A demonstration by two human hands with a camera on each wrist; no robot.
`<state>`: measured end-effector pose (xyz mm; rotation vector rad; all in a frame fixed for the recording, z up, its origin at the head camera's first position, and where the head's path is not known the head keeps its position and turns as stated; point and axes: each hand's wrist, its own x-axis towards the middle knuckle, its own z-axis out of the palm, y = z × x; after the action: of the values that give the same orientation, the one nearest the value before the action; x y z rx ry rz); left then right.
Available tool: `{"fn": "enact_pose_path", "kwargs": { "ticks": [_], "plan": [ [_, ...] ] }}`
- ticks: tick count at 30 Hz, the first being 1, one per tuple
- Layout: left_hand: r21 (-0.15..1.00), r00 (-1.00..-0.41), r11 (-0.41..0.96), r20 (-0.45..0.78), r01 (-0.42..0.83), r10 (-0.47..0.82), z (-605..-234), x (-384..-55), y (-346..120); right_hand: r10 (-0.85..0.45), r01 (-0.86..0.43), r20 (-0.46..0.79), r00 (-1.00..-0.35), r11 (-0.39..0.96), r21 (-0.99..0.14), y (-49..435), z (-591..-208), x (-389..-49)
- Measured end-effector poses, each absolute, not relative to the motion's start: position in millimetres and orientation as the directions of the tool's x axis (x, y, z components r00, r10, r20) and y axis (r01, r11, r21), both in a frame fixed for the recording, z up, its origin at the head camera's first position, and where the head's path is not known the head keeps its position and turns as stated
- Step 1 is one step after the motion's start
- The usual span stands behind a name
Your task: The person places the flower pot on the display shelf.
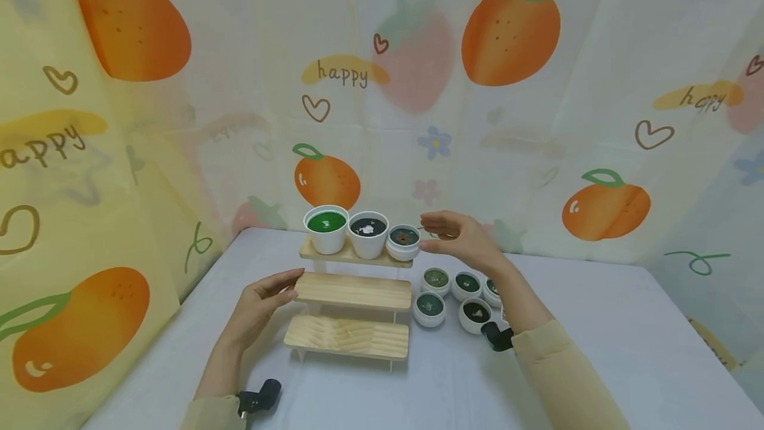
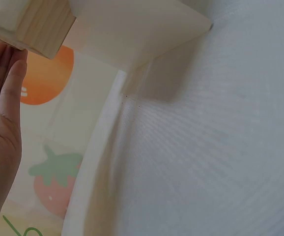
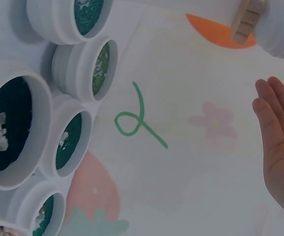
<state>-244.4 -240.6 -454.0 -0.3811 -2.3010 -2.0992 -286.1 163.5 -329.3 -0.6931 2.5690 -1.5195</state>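
Three white round pots stood on the top board of the pale-wood three-tier stand, squat white jars apparently pending beyond its right edge, while left hand and right hand, fingers fairly straight, seemingly gripped nothing.

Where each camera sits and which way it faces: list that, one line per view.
Head: worn on the head, facing forward and down at the stepped stand; left hand, right hand and sleeves show.
Left wrist: worn there, facing the stand and white tablecloth; left fingers show at the left edge.
Right wrist: worn there, facing white jars and the patterned backdrop; right fingers show at the right edge.
Head and right wrist share jars and backdrop.
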Motion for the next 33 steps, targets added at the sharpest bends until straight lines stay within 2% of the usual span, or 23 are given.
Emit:
{"fn": "enact_pose_path", "kwargs": {
  "ticks": [15,33],
  "plan": [
    [0.977,-0.962,0.063,0.190,0.206,0.197,-455.9,-245.7,-243.1,-0.370,-0.339,0.177,-0.912,0.439,-0.832,215.2,-361.0,-270.5],
    [0.980,-0.967,0.056,0.175,0.188,0.183,-455.6,-244.9,-242.3,-0.185,-0.230,0.153,-0.971,0.534,-0.813,278.8,-404.0,-239.9]
  ]
}}
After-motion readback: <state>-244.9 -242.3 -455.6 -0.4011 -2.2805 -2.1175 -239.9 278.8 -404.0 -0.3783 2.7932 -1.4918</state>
